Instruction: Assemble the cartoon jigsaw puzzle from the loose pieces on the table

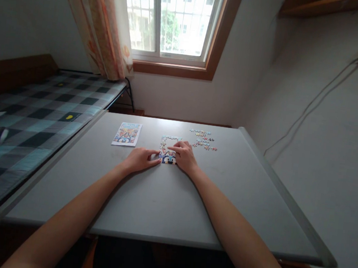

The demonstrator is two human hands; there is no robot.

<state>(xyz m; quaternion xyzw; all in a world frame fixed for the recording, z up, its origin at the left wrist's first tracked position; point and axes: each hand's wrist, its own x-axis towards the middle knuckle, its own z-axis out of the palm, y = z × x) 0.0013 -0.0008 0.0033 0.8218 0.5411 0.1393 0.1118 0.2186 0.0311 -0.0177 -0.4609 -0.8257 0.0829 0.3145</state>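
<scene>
A partly assembled jigsaw puzzle [169,160] lies on the table, its lower rows and border joined around a gap in the middle. At its left edge, my left hand [141,159] rests with thumb and index finger apart, touching the side. My right hand [185,156] lies over the puzzle's right side and hides part of it. Its index finger is stretched out to the left over the gap, and no piece shows in it. Loose puzzle pieces [202,143] are scattered beyond my right hand. Left of the puzzle lies a printed picture sheet [127,134].
The grey-white table [158,208] has raised rims along its sides. A bed with a checked cover [74,97] stands along its left. Beyond the far edge are a window [181,23] and a curtain [97,23]. A cable [310,105] hangs on the right wall.
</scene>
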